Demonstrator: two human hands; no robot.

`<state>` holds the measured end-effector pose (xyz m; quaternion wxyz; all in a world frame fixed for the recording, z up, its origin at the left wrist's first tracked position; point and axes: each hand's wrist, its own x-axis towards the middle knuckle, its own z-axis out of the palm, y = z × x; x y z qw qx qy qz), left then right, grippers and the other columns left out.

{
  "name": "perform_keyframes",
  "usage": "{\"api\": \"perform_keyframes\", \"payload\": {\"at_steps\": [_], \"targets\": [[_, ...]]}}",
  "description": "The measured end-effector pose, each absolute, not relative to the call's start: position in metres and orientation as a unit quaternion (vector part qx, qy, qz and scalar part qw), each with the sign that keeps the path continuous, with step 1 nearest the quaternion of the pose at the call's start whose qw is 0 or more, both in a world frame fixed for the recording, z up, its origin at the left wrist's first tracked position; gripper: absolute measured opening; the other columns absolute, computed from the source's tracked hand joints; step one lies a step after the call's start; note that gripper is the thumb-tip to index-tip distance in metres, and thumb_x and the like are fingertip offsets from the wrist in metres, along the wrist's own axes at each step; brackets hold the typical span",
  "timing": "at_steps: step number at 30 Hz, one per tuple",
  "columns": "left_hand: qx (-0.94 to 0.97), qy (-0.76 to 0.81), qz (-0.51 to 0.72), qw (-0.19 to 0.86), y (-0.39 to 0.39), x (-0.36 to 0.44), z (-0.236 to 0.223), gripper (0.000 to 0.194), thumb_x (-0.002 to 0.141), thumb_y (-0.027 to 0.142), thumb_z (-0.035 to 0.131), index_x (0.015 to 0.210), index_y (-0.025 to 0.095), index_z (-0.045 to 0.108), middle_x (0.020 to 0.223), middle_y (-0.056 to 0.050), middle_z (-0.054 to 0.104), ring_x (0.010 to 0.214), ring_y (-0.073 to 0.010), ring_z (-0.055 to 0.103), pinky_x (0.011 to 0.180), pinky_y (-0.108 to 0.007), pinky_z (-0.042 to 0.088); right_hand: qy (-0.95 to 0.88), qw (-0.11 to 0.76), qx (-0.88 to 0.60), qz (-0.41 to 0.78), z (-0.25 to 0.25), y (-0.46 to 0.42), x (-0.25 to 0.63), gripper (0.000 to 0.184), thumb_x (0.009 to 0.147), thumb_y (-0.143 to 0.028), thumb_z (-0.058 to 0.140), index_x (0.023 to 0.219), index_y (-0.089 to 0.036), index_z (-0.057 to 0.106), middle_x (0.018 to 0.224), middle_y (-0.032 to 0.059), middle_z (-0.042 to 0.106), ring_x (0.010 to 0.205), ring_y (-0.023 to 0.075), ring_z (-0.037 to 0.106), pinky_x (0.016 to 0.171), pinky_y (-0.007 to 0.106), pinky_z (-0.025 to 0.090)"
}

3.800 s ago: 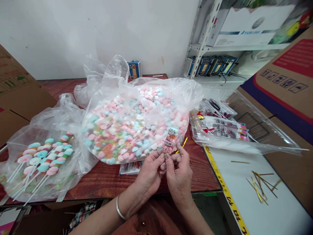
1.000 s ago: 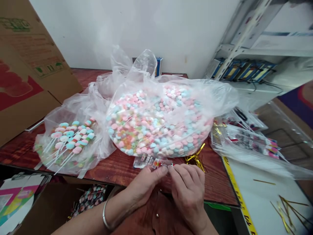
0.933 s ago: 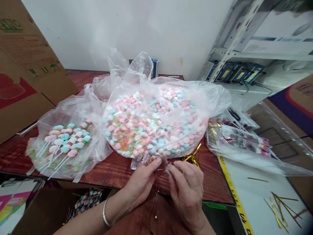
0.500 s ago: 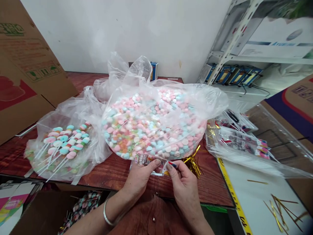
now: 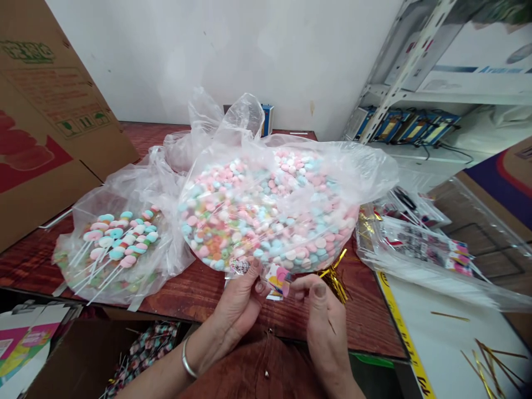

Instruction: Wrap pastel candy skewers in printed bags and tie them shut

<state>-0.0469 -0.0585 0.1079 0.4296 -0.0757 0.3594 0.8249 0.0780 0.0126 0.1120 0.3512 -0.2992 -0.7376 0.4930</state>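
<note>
My left hand [image 5: 239, 302] pinches a small clear printed plastic bag [image 5: 276, 280] between thumb and fingers, above the front edge of the table. The bag's bright pink, yellow and white end points to the right. My right hand [image 5: 322, 310] is just beside that end, fingers curled and thumb laid against them. A thin dark line crosses its palm; what it holds, if anything, I cannot make out. Behind both hands lies a large clear bag of pastel marshmallow candies [image 5: 266, 216]. More flat printed bags lie partly hidden under my left hand.
Marshmallow skewers [image 5: 120, 238] rest on another plastic bag at left. Gold twist ties [image 5: 336, 280] lie right of my hands, others [image 5: 492, 360] on the white side surface. Printed packets [image 5: 424, 241] fill a clear tray at right. Cartons [image 5: 50, 111] flank the table; an open box [image 5: 141, 354] sits below.
The wrapped candy seen earliest is no longer in my hands; a flat printed bag is. Since half a second ago my right hand has drawn off the bag's end and turned, thumb up.
</note>
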Motion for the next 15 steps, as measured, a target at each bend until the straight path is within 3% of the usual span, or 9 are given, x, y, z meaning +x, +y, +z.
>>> {"api": "perform_keyframes", "payload": {"at_steps": [3,7,12,15], "targets": [[-0.106,0.335,0.831,0.43,-0.059,-0.049,0.108,0.049,0.054,0.029,0.096,0.071,0.015,0.052,0.056,0.011,0.042,0.046,-0.0011,0.032,0.044,-0.014,0.031,-0.757,0.424,-0.253,0.428,0.12,0.007,0.081,0.035,0.103,-0.047,0.038,0.111,-0.024,0.064,0.099,0.0045,0.063,0.094,0.02,0.06,0.083,0.032,0.048],[-0.093,0.348,0.832,0.421,-0.059,-0.049,0.11,0.046,0.057,0.029,0.094,0.071,0.015,0.052,0.057,0.009,0.045,0.047,-0.0023,0.035,0.045,-0.016,0.034,-0.815,0.433,-0.183,0.339,0.123,0.001,0.077,0.034,0.102,-0.043,0.044,0.124,-0.024,0.062,0.125,0.0096,0.055,0.12,0.0242,0.052,0.102,0.04,0.044],[-0.011,0.385,0.84,0.382,-0.063,-0.043,0.11,0.044,0.059,0.035,0.093,0.07,0.015,0.056,0.062,0.005,0.053,0.052,-0.005,0.043,0.048,-0.018,0.037,-0.826,0.417,-0.181,0.332,0.109,-0.002,0.068,0.021,0.099,-0.019,0.05,0.113,-0.02,0.065,0.114,0.0088,0.065,0.107,0.0206,0.061,0.094,0.035,0.049],[0.012,0.395,0.822,0.41,-0.067,-0.045,0.11,0.043,0.057,0.037,0.093,0.075,0.014,0.061,0.061,0.004,0.054,0.048,-0.0049,0.041,0.043,-0.018,0.03,-0.814,0.417,-0.189,0.358,0.104,-0.004,0.064,0.018,0.097,-0.019,0.054,0.107,-0.02,0.068,0.108,0.0075,0.068,0.099,0.0206,0.064,0.092,0.034,0.05]]}}
